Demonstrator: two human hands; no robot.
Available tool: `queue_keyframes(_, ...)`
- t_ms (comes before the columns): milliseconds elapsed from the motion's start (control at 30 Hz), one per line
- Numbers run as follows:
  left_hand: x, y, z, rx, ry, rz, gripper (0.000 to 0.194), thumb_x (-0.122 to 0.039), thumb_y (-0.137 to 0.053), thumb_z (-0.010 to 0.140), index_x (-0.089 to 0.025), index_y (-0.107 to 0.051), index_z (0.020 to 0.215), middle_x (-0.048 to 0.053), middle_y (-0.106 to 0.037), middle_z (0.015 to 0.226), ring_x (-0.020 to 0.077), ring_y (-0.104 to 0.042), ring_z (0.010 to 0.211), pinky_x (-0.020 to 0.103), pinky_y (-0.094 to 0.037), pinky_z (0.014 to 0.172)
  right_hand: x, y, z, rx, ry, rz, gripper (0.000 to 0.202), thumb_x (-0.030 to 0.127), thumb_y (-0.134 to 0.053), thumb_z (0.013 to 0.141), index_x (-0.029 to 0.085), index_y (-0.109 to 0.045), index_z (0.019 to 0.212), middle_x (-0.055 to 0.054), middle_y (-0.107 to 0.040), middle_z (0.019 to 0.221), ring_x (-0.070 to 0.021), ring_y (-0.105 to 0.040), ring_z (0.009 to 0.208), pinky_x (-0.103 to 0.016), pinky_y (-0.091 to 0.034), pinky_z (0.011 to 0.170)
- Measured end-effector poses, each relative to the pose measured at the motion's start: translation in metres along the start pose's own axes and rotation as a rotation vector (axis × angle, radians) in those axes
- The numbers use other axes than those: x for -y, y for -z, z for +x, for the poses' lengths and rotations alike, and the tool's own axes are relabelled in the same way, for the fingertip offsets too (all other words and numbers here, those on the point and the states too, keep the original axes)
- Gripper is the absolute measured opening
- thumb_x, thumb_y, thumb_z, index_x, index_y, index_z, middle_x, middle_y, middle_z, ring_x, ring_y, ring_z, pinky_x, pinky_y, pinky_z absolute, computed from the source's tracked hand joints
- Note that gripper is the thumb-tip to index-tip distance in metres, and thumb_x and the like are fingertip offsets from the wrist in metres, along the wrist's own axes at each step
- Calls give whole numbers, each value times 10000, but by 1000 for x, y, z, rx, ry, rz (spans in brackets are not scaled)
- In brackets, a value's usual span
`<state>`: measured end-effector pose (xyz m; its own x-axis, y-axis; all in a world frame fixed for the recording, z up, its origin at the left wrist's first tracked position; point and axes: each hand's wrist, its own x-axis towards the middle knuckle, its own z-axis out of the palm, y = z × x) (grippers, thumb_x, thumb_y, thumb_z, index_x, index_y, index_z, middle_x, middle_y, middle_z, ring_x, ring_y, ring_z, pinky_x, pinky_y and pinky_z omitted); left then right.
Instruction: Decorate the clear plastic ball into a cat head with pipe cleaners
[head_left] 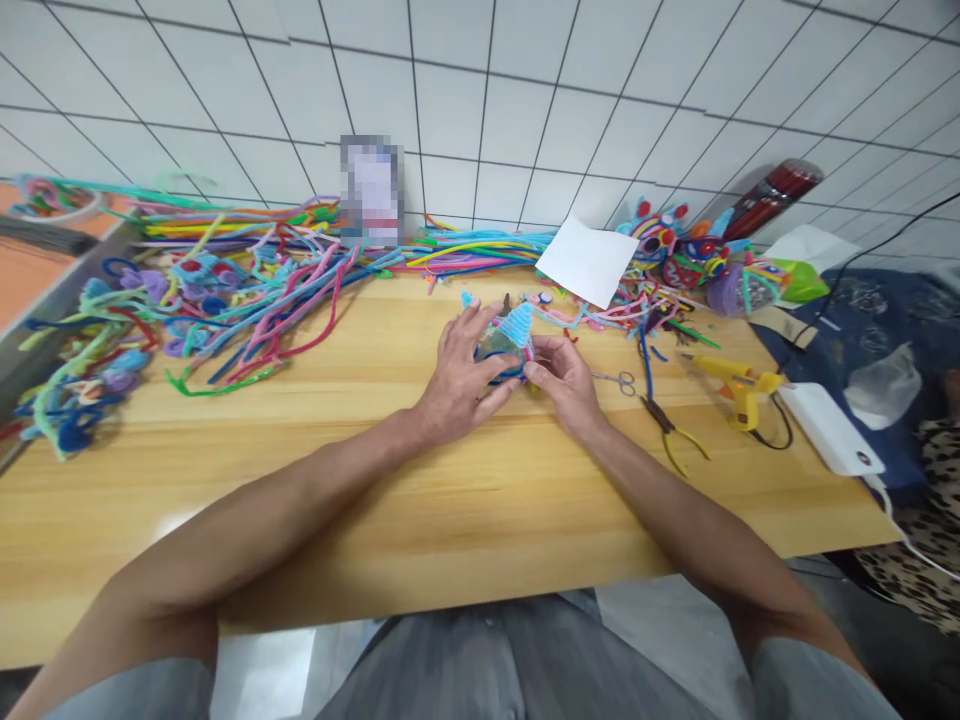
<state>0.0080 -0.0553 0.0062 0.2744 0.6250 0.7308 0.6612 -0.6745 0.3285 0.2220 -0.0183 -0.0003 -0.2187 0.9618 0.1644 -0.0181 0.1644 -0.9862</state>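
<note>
Between my two hands, over the middle of the table, is a small pipe-cleaner figure (516, 328) with light-blue pointed ears and a rounded, partly clear body. Its underside is hidden by my fingers. My left hand (459, 378) wraps round its left side, with the thumb and fingers laid across the body and a dark-blue pipe cleaner at its lower edge. My right hand (562, 380) pinches the figure's right edge between thumb and fingers. Small scissors (624, 380) lie just right of my right hand, and yellow-handled pliers (675, 436) lie beyond them.
Loose pipe cleaners (255, 300) are heaped at the left and along the tiled wall. A white paper sheet (587, 262) lies at the back, beside several finished figures (679, 255). At the right are a yellow glue gun (739, 385), a white power bank (831, 428) and cables.
</note>
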Motion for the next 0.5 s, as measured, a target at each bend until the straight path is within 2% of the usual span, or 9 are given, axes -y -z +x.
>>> queue_keyframes(200,4,-3,3,33,7,2,227,-404,-648,1060,-287,-767,1214,125,-481,1713,336,-422,1612,584,-377,1288,-3,-4,0,-6,-13,8,585,658,-926,754,302,-677,1145,-35,-754,1220,-252,-698,1131,-457,-536,1069)
queue_keyframes(367,-6,-4,4,4,34,19,186,-337,-622,1065,-258,-757,1168,155,-579,1602,313,-550,1477,522,-464,1167,-3,-6,-2,-14,-15,-17,599,682,-911,759,307,-666,1156,-36,-734,1219,-259,-679,1125,-460,-537,1056)
queue_keyframes(500,-11,-5,3,-26,76,17,158,-298,-650,1029,-251,-742,1149,153,-587,1583,326,-568,1446,513,-464,1129,0,-5,-4,23,-37,38,586,686,-895,780,322,-658,1174,-24,-729,1219,-258,-674,1133,-463,-532,1078)
